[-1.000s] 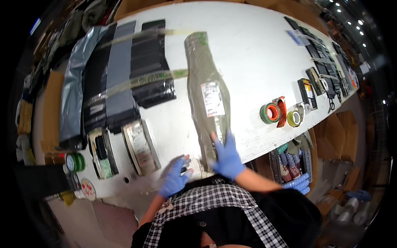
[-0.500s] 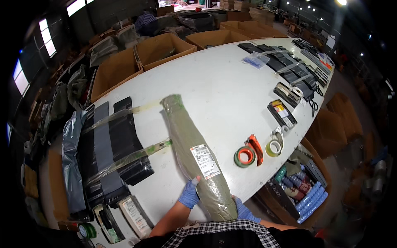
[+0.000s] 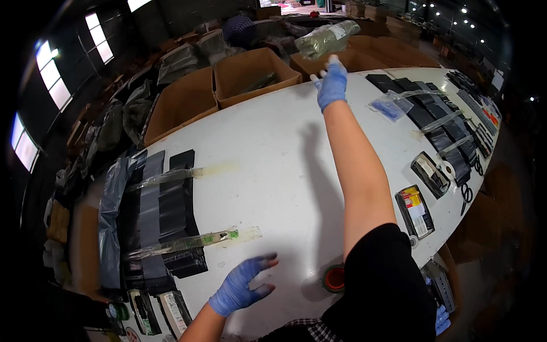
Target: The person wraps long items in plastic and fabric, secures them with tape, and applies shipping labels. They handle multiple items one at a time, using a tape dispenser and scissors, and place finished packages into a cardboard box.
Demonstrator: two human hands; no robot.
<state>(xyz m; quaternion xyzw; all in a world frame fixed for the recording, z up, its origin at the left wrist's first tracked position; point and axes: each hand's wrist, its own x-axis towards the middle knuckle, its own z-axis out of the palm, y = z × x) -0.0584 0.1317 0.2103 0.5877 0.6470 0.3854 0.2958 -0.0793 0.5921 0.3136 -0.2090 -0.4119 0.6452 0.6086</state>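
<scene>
A long parcel in greenish plastic wrap [image 3: 326,41] is in the air over the cardboard boxes behind the table. My right hand [image 3: 333,85], in a blue glove with bare fingertips, is stretched far out just below it, fingers apart and seemingly off the parcel. My left hand [image 3: 244,285], gloved alike, hovers above the near part of the white table [image 3: 256,171] with its fingers spread and nothing in them. A roll of tape [image 3: 334,279] lies partly hidden by my right upper arm.
Dark and grey plastic mailing bags [image 3: 152,211] lie taped down at left. More bags [image 3: 424,108] and scissors [image 3: 466,197] are at right, near a tray of labels [image 3: 415,211]. Open cardboard boxes [image 3: 253,74] line the far edge. Label boxes [image 3: 174,312] stand near left.
The parcel has left the table and flown to the far side, out of both hands. My right arm has swung forward; my left hand has let go and opened.
</scene>
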